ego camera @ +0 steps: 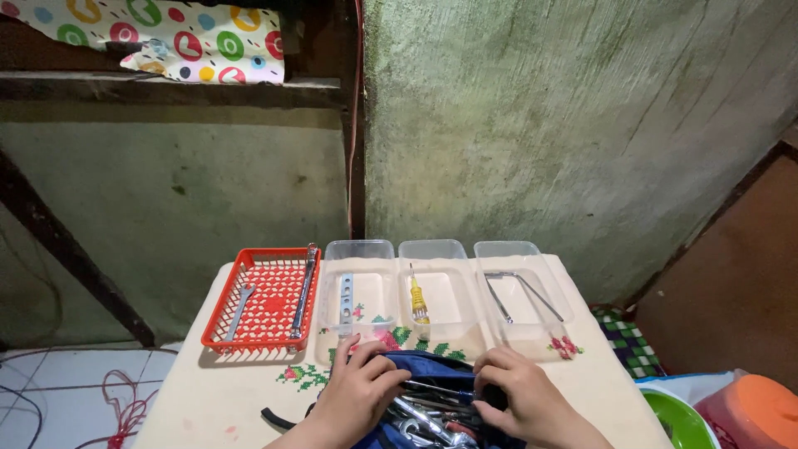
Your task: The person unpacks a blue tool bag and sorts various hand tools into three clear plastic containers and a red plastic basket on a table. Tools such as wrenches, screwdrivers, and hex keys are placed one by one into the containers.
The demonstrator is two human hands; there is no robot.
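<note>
Hands — left hand (359, 391) | right hand (517, 397) — both inside blue tool pouch (432, 363)

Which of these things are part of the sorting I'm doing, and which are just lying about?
In use: left hand, right hand, blue tool bag, red tray, three clear bins, yellow screwdriver.
Lying about: green bowl, orange lid, spotted cloth.

Red basket (264, 301) at desk (218, 397) left, holding wrenches (304, 291). Right of basket: three clear bins in row, holding metal bracket (346, 300), yellow screwdriver (418, 298), thin rods (522, 293). Green bowl (675, 418) beyond desk's right edge.
</note>
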